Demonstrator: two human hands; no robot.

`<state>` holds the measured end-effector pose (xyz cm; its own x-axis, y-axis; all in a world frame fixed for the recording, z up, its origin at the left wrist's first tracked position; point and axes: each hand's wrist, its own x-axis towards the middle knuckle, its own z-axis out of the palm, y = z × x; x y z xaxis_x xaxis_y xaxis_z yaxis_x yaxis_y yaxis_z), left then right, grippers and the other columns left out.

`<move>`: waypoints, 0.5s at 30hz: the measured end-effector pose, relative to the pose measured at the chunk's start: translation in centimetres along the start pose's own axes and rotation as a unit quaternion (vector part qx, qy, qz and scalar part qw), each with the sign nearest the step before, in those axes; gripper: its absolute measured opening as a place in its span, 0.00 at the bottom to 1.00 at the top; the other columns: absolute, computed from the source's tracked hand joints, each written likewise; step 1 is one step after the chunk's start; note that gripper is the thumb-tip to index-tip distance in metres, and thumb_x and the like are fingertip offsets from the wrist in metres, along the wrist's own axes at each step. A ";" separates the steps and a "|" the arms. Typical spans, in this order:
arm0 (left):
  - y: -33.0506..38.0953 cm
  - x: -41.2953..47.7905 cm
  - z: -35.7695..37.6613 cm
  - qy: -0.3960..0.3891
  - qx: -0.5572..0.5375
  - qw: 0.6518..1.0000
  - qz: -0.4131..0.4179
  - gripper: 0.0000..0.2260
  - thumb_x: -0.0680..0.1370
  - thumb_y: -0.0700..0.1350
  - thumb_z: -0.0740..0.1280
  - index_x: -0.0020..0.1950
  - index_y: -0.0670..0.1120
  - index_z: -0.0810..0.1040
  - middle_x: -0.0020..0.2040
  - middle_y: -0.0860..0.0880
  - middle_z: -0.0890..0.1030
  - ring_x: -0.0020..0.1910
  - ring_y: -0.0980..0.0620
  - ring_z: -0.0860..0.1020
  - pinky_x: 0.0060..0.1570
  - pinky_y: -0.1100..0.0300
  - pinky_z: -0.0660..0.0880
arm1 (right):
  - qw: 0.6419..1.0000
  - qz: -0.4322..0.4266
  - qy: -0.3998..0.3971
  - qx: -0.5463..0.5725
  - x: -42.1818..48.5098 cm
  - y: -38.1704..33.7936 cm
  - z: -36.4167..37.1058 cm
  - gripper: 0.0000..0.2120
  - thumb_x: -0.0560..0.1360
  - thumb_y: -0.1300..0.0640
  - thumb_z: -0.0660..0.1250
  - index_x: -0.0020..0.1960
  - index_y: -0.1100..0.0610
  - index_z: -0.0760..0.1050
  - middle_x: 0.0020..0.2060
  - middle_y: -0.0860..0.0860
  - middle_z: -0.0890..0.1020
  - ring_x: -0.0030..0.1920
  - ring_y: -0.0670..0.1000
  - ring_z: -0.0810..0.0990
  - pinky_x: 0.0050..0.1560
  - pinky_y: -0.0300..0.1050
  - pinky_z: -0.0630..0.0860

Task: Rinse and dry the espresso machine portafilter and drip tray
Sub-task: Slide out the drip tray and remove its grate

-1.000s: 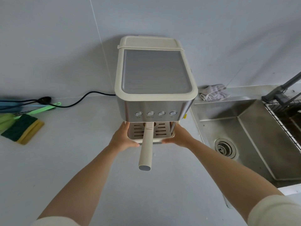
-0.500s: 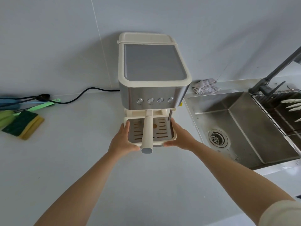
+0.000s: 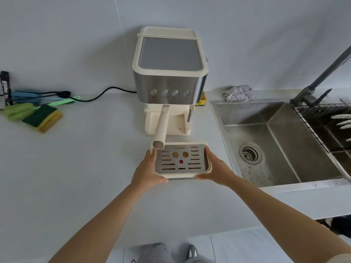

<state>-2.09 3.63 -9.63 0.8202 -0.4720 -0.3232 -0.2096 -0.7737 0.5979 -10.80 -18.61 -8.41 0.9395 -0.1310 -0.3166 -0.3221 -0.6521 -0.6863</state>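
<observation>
Drip tray (image 3: 182,161) gripped level by both short edges, left hand (image 3: 147,172) clasping one side and right hand (image 3: 214,170) the other, likely to keep any liquid under the slotted metal grate from spilling. Held just above the counter (image 3: 76,168), clear of the espresso machine (image 3: 169,80) base, sink (image 3: 275,141) close on the right for rinsing. Portafilter (image 3: 161,128) locked in the machine, handle overhanging the tray's far left corner.

This is a home kitchen: a pale grey countertop (image 3: 76,168) runs along a plain wall, with a cream and brushed-steel espresso machine (image 3: 169,78) plugged in, a stainless steel sink (image 3: 275,141) with a dark faucet (image 3: 321,80), a green and yellow scouring sponge (image 3: 42,117) and a crumpled grey cloth (image 3: 238,93).
</observation>
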 end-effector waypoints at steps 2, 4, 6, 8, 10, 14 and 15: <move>0.9 -1.4 1.5 -0.001 0.000 1.000 -0.015 0.51 0.64 0.48 0.75 0.77 0.52 0.45 0.69 0.52 0.64 0.64 0.50 0.71 0.57 0.53 0.75 | 1.000 -0.002 -0.010 -0.001 -1.5 1.0 -0.3 0.47 0.64 0.56 0.76 0.73 0.48 0.50 0.60 0.45 0.71 0.57 0.45 0.71 0.55 0.40 0.72; 1.8 -2.8 2.7 0.001 -0.001 1.000 -0.031 0.50 0.65 0.48 0.75 0.77 0.50 0.44 0.70 0.53 0.63 0.65 0.51 0.69 0.59 0.54 0.73 | 1.000 -0.003 -0.017 -0.005 -2.8 1.9 -0.6 0.47 0.63 0.55 0.77 0.72 0.47 0.50 0.62 0.46 0.71 0.58 0.45 0.70 0.57 0.43 0.73; 2.6 -4.1 3.9 0.003 -0.001 0.999 -0.040 0.50 0.65 0.48 0.75 0.77 0.50 0.43 0.71 0.53 0.62 0.65 0.51 0.69 0.59 0.56 0.73 | 1.000 -0.003 -0.029 -0.008 -4.0 2.8 -0.9 0.48 0.63 0.53 0.77 0.72 0.46 0.50 0.63 0.47 0.71 0.59 0.47 0.71 0.60 0.50 0.75; 3.3 -5.4 4.9 0.004 0.002 0.999 -0.048 0.50 0.66 0.47 0.75 0.77 0.49 0.43 0.71 0.53 0.61 0.66 0.52 0.69 0.58 0.58 0.72 | 0.999 -0.002 -0.041 -0.019 -5.1 3.5 -1.1 0.50 0.62 0.52 0.77 0.73 0.46 0.48 0.65 0.48 0.70 0.62 0.49 0.71 0.61 0.52 0.74; 3.7 -6.4 5.6 0.002 0.008 0.998 -0.059 0.50 0.66 0.48 0.74 0.77 0.49 0.43 0.71 0.52 0.61 0.66 0.52 0.68 0.58 0.58 0.72 | 0.998 -0.005 -0.046 -0.031 -5.8 3.9 -1.0 0.51 0.62 0.51 0.77 0.74 0.48 0.47 0.65 0.48 0.69 0.63 0.50 0.71 0.61 0.53 0.74; 3.8 -7.5 6.4 -0.010 0.021 0.997 -0.071 0.51 0.66 0.49 0.75 0.77 0.48 0.42 0.72 0.51 0.60 0.67 0.51 0.68 0.59 0.57 0.72 | 0.998 -0.013 -0.054 -0.035 -6.6 4.6 -0.6 0.50 0.62 0.51 0.77 0.74 0.49 0.49 0.64 0.49 0.70 0.61 0.49 0.72 0.60 0.50 0.75; 3.8 -7.7 6.5 -0.014 0.021 0.997 -0.070 0.51 0.66 0.49 0.75 0.77 0.48 0.41 0.72 0.51 0.60 0.67 0.51 0.67 0.60 0.57 0.72 | 0.998 -0.015 -0.054 -0.034 -6.7 4.7 -0.5 0.50 0.62 0.52 0.77 0.73 0.49 0.49 0.64 0.49 0.70 0.60 0.48 0.71 0.59 0.49 0.75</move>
<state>-12.67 1.56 -9.67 0.8284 -0.3688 -0.4217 -0.1169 -0.8499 0.5137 -18.54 -21.16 -9.17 0.9293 -0.0313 -0.3679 -0.2816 -0.7046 -0.6513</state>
